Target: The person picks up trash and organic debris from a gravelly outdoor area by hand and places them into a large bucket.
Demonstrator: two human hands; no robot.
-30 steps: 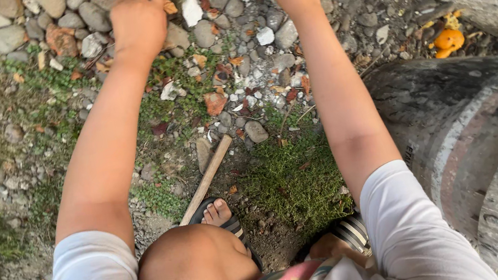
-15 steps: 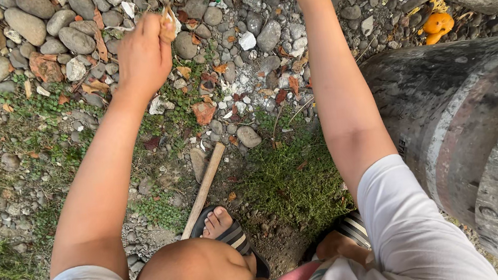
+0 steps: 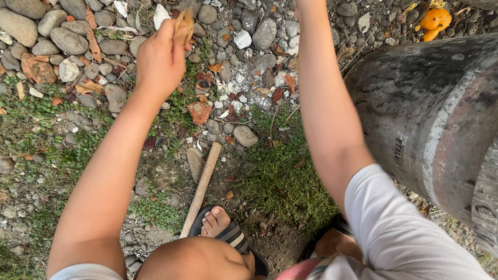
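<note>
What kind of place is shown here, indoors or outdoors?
Outdoors, probably a rough yard or roadside: the ground is loose stones with patches of grass and dry leaves, and a large worn metal drum lies beside the person.

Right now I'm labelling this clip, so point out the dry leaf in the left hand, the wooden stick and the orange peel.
dry leaf (image 3: 183, 24), head view, on its brown blade.
wooden stick (image 3: 202, 186), head view, mid-shaft.
orange peel (image 3: 433, 19), head view, on its rounded top.
</note>
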